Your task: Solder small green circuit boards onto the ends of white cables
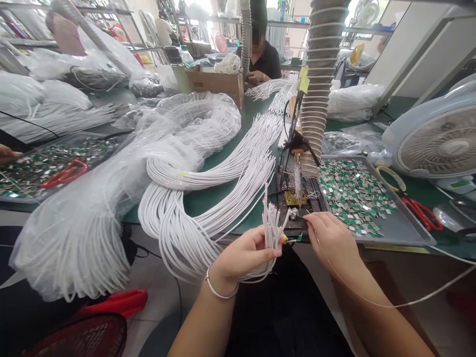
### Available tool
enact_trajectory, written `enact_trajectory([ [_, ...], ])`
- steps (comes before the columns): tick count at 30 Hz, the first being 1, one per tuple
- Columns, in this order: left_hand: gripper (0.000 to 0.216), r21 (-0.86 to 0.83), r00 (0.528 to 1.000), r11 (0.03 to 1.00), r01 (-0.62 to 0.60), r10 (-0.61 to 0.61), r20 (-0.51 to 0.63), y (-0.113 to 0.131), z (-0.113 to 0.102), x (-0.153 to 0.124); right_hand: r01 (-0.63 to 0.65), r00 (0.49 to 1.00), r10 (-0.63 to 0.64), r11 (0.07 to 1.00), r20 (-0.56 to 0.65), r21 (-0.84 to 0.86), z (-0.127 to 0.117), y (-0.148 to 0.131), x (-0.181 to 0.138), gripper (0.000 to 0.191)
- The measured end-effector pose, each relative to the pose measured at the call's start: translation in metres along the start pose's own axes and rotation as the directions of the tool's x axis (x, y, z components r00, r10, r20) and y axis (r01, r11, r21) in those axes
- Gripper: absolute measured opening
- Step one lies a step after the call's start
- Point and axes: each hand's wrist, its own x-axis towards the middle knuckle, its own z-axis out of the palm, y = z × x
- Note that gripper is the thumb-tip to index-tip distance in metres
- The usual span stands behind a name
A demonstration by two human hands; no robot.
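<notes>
Bundle of slim white round cables (272, 228): at bench's front edge, cut ends up, long axis near upright; left hand (245, 254) closed around it. Right hand (332, 240): fingertips pinched, held item indistinct. Beyond: upright metal soldering iron (298, 178), ribbed grey hose (317, 94). Right: grey rectangular tray (403, 233), green-and-silver chips (353, 193).

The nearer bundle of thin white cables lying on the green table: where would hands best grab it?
I'd probably grip the bundle midway, coming from above: there the cables run close together, side by side. The far ends fan out loosely beside the upright soldering iron with an orange collar, and the curved near part droops over the edge of the table.
</notes>
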Motion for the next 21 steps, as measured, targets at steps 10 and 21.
enact_trajectory([
  [10,0.017,0.038,0.989,0.993,-0.110,0.113,-0.096,-0.001,0.002,0.006,-0.090,0.984,0.116,0.979,-0.138,0.180,0.002,-0.004,0.002,0.009],
  [21,0.031,-0.252,0.952,0.936,-0.248,0.188,-0.240,-0.006,0.011,0.014,-0.201,0.882,0.345,0.891,-0.320,0.407,-0.005,-0.009,0.007,0.013],
])
